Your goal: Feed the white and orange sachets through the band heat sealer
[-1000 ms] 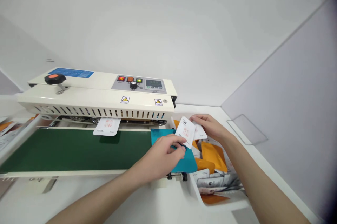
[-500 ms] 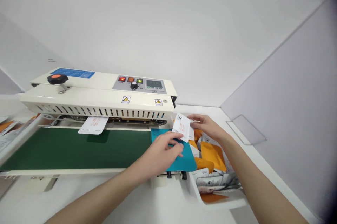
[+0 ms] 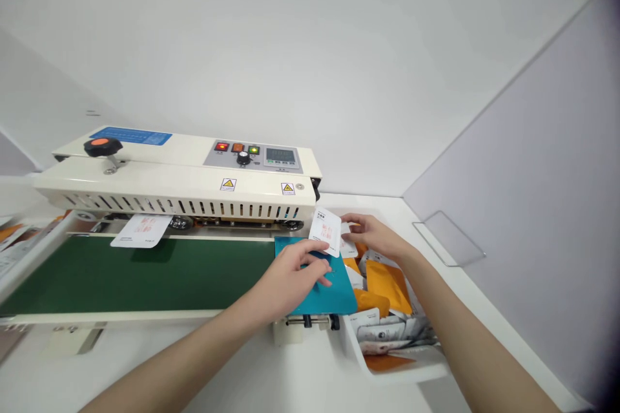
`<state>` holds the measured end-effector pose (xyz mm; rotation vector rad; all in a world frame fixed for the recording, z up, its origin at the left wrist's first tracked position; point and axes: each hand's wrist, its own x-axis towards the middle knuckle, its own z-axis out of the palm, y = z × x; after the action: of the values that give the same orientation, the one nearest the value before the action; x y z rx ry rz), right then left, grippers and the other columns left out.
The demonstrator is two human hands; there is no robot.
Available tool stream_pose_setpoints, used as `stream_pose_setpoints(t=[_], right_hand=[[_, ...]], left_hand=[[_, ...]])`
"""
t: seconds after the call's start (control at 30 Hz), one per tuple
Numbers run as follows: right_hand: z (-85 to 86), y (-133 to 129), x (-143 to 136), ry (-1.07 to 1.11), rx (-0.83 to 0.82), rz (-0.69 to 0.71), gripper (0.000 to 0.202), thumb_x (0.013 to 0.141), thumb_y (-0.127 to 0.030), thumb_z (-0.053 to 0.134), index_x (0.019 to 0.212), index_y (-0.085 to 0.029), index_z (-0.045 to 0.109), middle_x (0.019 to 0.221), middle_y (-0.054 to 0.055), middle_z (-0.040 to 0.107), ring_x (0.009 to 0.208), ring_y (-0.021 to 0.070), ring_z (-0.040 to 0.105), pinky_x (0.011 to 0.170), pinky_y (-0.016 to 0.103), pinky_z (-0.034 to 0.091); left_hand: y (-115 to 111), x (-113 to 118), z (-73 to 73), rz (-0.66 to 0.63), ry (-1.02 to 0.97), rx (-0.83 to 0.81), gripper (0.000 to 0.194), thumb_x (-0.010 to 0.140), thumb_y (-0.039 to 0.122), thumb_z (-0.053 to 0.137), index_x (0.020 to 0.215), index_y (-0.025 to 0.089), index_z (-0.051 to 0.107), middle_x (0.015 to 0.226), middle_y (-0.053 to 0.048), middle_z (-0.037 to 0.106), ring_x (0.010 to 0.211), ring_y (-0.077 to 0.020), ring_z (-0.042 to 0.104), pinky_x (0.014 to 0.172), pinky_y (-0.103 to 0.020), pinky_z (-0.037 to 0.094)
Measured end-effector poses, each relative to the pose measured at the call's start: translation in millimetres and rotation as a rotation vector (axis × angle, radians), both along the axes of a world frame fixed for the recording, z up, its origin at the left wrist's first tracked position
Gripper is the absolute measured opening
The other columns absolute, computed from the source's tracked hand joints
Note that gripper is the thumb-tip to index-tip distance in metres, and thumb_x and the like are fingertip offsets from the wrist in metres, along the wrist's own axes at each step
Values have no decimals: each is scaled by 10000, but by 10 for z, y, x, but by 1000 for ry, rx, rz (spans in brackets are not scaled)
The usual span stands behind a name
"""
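Note:
A white pouch (image 3: 325, 229) with red print stands tilted at the right end of the sealing machine (image 3: 203, 187), above the blue plate (image 3: 334, 290). The fingers of my left hand (image 3: 298, 274) are closed at its lower edge, the index finger lying over it; the grip underneath is partly hidden. Behind it and to the right is a second white pouch (image 3: 349, 247), its edge pinched by the fingers of my right hand (image 3: 372, 236). Further left, another white pouch (image 3: 143, 231) sticks out from under the machine's slotted cover, over the green belt (image 3: 203, 277).
Below my right forearm stands a white bin (image 3: 361, 361) full of orange and white pouches. More pouches (image 3: 14, 242) lie in a container at the far left. A wire stand (image 3: 448, 242) is near the right wall. Lit switches (image 3: 237, 147) show on the machine.
The pouch under the machine's cover has travelled left along the belt. The front pouch at my left hand has shifted slightly left towards the machine, with both hands close by.

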<state>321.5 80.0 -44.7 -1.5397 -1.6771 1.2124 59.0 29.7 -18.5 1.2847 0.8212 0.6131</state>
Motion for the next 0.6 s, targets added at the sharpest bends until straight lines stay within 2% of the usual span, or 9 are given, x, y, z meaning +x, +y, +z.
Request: stream_pose_setpoints(t=[0.2,0.33,0.6], right_hand=[[33,-32,-8,-8,-33,81,323,719,-285,654,1029,-195,657,648,-36,576,553,132,561,501,246,457],[-4,-24,17,-90,11,95,299,732,-264,637,1023,-207,677,594,-55,496,508,111,505,476,233,440],[7,-35,4,-64,4,100,337,733,-240,631,1069,-217,650,683,-19,601,562,136,557,487,242,483]], left_hand=[[4,-30,92,8,-11,-85,357,852,260,520,1192,162,569,993,-90,679,809,-163,665,848,-330,457],[-12,-25,120,24,-10,-108,343,852,240,527,1179,149,580,990,-94,680,824,-156,659,854,-318,462],[-61,-23,80,114,-175,-274,324,805,255,624,1110,146,626,1038,-113,675,915,-179,642,903,-325,467]])
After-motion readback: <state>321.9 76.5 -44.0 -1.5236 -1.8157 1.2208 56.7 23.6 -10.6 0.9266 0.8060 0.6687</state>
